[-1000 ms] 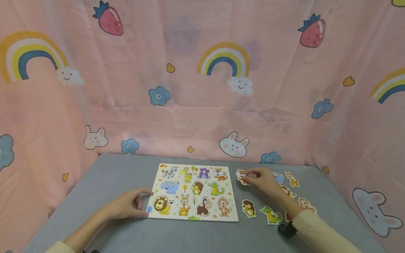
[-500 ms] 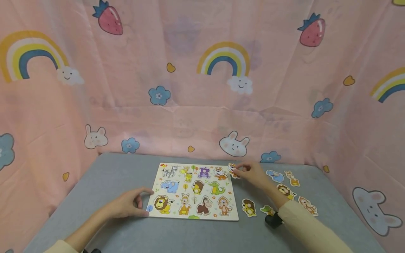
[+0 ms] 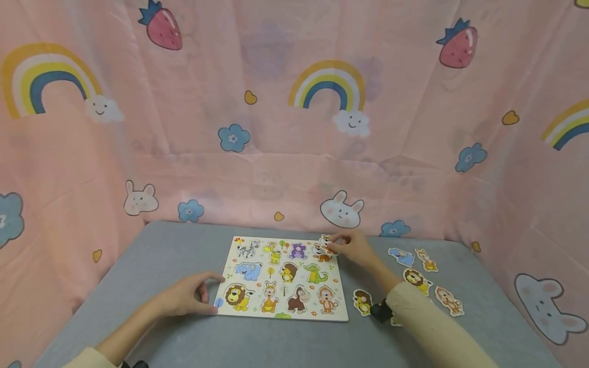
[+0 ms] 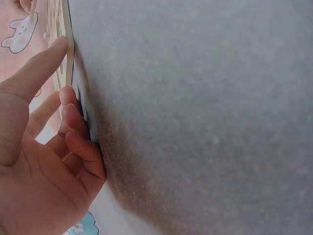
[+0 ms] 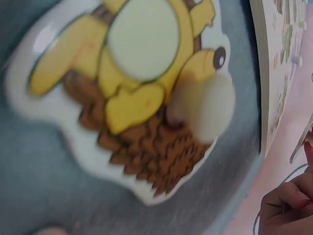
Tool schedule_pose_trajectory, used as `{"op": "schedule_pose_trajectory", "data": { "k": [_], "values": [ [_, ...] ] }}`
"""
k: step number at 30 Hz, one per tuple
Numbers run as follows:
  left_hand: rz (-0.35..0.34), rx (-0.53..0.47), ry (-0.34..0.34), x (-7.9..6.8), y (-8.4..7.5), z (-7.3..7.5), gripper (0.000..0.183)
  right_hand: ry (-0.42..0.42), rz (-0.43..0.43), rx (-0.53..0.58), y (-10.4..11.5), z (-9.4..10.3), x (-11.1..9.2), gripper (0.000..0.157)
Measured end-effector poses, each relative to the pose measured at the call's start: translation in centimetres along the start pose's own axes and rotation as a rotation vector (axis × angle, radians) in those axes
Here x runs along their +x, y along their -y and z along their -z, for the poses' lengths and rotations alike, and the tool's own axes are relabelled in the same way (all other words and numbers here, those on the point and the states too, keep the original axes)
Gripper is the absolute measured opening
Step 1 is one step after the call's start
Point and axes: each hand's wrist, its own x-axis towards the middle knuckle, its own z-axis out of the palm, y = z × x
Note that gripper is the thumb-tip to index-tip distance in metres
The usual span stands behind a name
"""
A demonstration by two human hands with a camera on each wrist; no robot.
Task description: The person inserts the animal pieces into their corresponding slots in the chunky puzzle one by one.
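Holds a flat orange-and-white tiger cutout point(image 3: 324, 241), unseated, pinched in the right hand point(image 3: 356, 248) over an apparently part-filled white rectangular animal board point(image 3: 342, 304), touches its left edge with the relaxed, loosely bent left hand point(image 3: 186, 295), and leaves white-edged animal cutouts point(image 3: 416, 281) seemingly unplaced.

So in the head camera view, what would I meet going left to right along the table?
Left hand, puzzle board, hedgehog piece, elephant piece, kangaroo piece, monkey piece. I've left out things whose spans overlap these, such as the right hand, tiger piece and lion piece.
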Motion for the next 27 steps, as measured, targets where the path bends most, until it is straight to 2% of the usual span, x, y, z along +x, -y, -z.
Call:
{"op": "schedule_pose_trajectory", "data": {
  "k": [10,17,24,27],
  "values": [
    [0.002,0.017,-0.005,-0.1,-0.1,-0.1,0.067,0.011,0.034,-0.027,0.6,-1.3,0.7,0.012],
    [0.000,0.032,-0.010,-0.3,-0.2,0.0,0.065,0.036,0.009,-0.041,1.1,-2.1,1.4,0.014],
    [-0.001,0.035,-0.017,-0.1,-0.2,-0.1,0.066,0.049,-0.009,0.012,0.9,-1.6,1.5,0.012],
    [-0.005,0.040,-0.020,-0.1,-0.2,-0.1,0.066,0.047,-0.006,-0.010,0.9,-1.5,1.6,0.011]
  ]
}}
